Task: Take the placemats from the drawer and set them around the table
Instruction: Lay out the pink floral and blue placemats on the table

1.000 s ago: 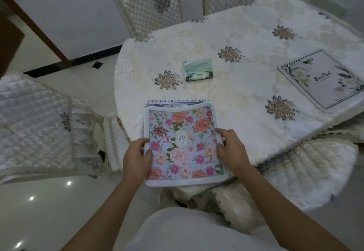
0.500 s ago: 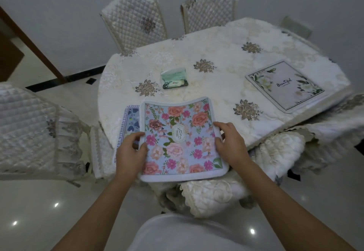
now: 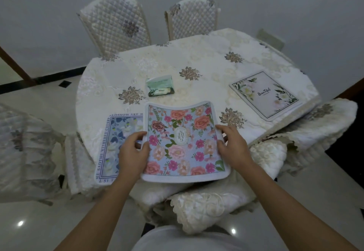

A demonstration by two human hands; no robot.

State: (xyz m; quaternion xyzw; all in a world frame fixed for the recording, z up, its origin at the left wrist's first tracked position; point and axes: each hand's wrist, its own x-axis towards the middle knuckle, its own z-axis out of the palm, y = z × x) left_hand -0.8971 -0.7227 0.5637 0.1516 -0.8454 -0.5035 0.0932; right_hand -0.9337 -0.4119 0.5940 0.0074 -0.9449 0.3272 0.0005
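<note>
counter [image 3: 197, 57]: cream embroidered cloth.
rose placemat [image 3: 183, 152]: over near counter edge, left hand [image 3: 133, 152] and right hand [image 3: 233, 146] apart, each gripping one side; centre label unreadable.
blue placemat [image 3: 116, 142]: flat, beside left hand; border "WITHERED CHERRY", "BLOSSOM ARE M".
white placemat [image 3: 266, 95]: well beyond right hand; "Beautiful".
tissue pack [image 3: 160, 88]: beyond hands.

Person seen from above: two bare forearms [image 3: 102, 201] extend from the lower frame edge to the left hand [image 3: 134, 152] and the right hand [image 3: 232, 146], both uncovered at the wrist, and a plain white garment [image 3: 187, 240], smooth-surfaced, covers the torso at bottom centre.
</note>
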